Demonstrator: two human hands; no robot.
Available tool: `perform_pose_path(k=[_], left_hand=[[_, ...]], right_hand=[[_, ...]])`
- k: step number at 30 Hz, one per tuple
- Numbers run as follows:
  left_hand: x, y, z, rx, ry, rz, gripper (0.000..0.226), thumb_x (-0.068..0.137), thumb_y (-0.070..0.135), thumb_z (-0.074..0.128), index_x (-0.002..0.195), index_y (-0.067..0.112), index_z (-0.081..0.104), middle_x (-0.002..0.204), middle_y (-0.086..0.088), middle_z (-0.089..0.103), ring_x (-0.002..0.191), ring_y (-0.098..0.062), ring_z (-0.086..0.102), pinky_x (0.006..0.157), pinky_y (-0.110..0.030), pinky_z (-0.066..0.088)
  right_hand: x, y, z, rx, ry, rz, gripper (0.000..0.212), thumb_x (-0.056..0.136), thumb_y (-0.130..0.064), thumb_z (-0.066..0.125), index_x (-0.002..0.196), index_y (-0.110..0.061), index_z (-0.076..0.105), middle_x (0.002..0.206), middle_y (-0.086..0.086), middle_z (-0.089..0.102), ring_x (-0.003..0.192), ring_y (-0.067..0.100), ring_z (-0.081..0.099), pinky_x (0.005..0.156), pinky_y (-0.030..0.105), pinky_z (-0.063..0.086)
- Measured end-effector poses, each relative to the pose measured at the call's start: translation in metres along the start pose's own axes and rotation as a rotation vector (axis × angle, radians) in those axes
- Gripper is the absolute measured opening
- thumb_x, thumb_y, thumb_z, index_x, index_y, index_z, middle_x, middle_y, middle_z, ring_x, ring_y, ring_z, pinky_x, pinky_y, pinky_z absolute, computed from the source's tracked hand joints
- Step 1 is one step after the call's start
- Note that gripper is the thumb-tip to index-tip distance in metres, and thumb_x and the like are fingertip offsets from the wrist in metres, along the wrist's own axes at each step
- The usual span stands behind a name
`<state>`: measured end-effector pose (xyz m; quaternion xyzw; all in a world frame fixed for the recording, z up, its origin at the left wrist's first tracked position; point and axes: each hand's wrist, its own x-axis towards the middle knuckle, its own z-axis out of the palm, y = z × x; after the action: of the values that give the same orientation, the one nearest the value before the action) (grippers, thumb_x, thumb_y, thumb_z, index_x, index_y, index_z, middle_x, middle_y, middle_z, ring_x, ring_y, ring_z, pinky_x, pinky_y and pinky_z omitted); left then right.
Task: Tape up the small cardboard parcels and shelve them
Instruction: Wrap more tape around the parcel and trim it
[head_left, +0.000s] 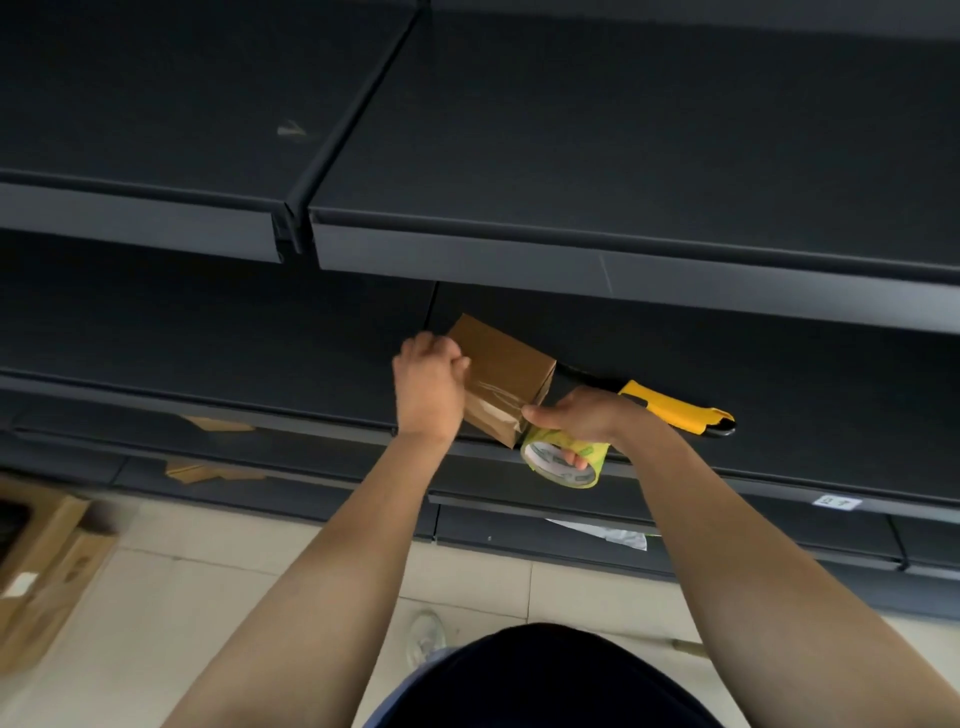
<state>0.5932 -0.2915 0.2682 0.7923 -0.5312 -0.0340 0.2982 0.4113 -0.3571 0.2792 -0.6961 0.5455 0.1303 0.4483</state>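
Resting on the front part of the dark middle shelf (218, 358) is one small cardboard parcel (506, 371), turned askew to the shelf edge; its long axis is running from the near corner, which is overhanging the front lip, back and to the left toward the rear of the shelf; its far end is pointing up-left in the view.

Left hand (428, 387): lying closed over the parcel's left side, fingers curled against the top face; it is pressing rather than lifting, seemingly to keep the box from sliding while tape is being drawn across it.

Right hand (576, 418): holding the tape roll (566, 460) with fingers threaded through its core and the thumb pinching at the parcel's near corner; the roll is hanging just below and beside that corner, off the shelf edge; a clear glossy strip of tape (493, 397) is stretching over the near end of the box, so the roll is probably being kept low to hold the strip taut.

Yellow utility knife (675, 408): lying on the same shelf just right of the parcel, behind the right wrist, likely kept near for cutting.

Flattened cardboard pieces (213, 470): lying on lower shelves to the left; upper shelf (623, 156) is showing no parcels.

Status: taping is under way; shelving is not yet done.
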Motion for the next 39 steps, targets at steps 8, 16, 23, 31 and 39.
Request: perform_pose_path(k=[8, 16, 23, 31, 39], left_hand=[[-0.018, 0.013, 0.012, 0.073, -0.199, 0.070, 0.058, 0.092, 0.048, 0.051, 0.137, 0.012, 0.047, 0.145, -0.005, 0.044, 0.138, -0.022, 0.031, 0.119, -0.040, 0.007], [-0.011, 0.009, 0.010, 0.059, -0.337, 0.010, 0.053, 0.099, 0.040, 0.038, 0.147, 0.019, 0.032, 0.157, 0.003, 0.022, 0.147, -0.015, 0.002, 0.114, -0.041, -0.014], [-0.023, 0.017, 0.011, 0.034, -0.071, 0.094, 0.026, 0.091, 0.027, 0.060, 0.107, 0.007, 0.062, 0.119, -0.011, 0.056, 0.114, -0.029, 0.048, 0.100, -0.040, 0.035], [-0.034, 0.019, -0.001, -0.276, -0.014, -0.124, 0.024, 0.092, 0.021, 0.059, 0.111, 0.006, 0.063, 0.123, -0.008, 0.053, 0.111, -0.021, 0.052, 0.087, -0.022, 0.040], [-0.082, 0.035, 0.013, -1.041, -0.231, -0.995, 0.037, 0.085, 0.030, 0.070, 0.104, 0.004, 0.052, 0.100, -0.015, 0.067, 0.090, -0.028, 0.068, 0.080, -0.042, 0.056]], right_hand=[[-0.003, -0.007, 0.015, 0.060, -0.003, -0.071, 0.063, 0.090, -0.066, 0.040, 0.067, -0.012, 0.063, 0.050, -0.001, 0.064, 0.056, 0.009, 0.062, 0.066, 0.024, 0.045], [-0.020, 0.000, 0.028, 0.382, -0.166, -0.207, 0.035, 0.094, -0.045, 0.053, 0.090, -0.011, 0.062, 0.062, -0.003, 0.069, 0.057, 0.009, 0.066, 0.048, 0.012, 0.046], [-0.020, -0.008, 0.033, 0.448, -0.160, -0.196, 0.028, 0.096, -0.038, 0.054, 0.091, -0.011, 0.057, 0.073, 0.011, 0.068, 0.062, 0.022, 0.067, 0.062, 0.030, 0.055], [-0.022, -0.012, 0.044, 0.704, -0.117, -0.183, 0.006, 0.093, -0.016, 0.059, 0.093, -0.011, 0.063, 0.082, 0.006, 0.070, 0.064, 0.009, 0.069, 0.054, 0.019, 0.052], [-0.018, -0.021, 0.050, 0.683, 0.073, -0.097, 0.016, 0.093, -0.020, 0.059, 0.083, -0.009, 0.064, 0.090, 0.013, 0.070, 0.079, 0.023, 0.068, 0.073, 0.035, 0.057]])
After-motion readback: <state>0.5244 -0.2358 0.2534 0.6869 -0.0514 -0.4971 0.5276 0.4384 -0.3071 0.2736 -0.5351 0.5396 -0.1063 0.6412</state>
